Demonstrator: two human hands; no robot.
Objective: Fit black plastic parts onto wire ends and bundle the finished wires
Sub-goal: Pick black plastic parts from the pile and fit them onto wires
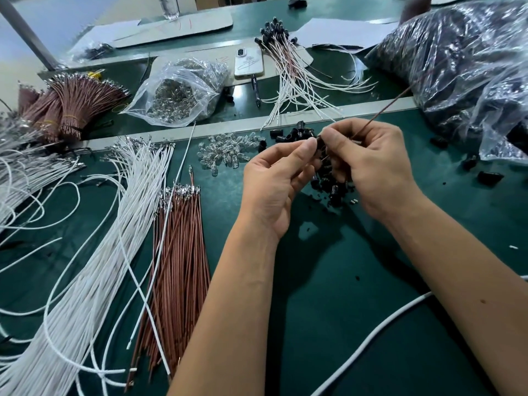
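Observation:
My left hand [274, 178] pinches a small black plastic part [319, 142] between thumb and fingers. My right hand [371, 167] pinches a brown wire [397, 100] whose end meets that part; the wire runs up and right. Under both hands lies a heap of loose black parts [331, 181]. Loose brown wires [180, 252] and white wires [114, 238] lie spread at the left. Finished wires with black parts [288, 70] lie fanned out at the back centre.
A pile of small clear bulbs [225, 150] sits left of my hands, with a clear bag of more [177, 92] behind. A large bag of black parts [463, 70] fills the right. Tied brown bundles [68, 107], a phone [248, 62] and a white cable [377, 335] are also on the green table.

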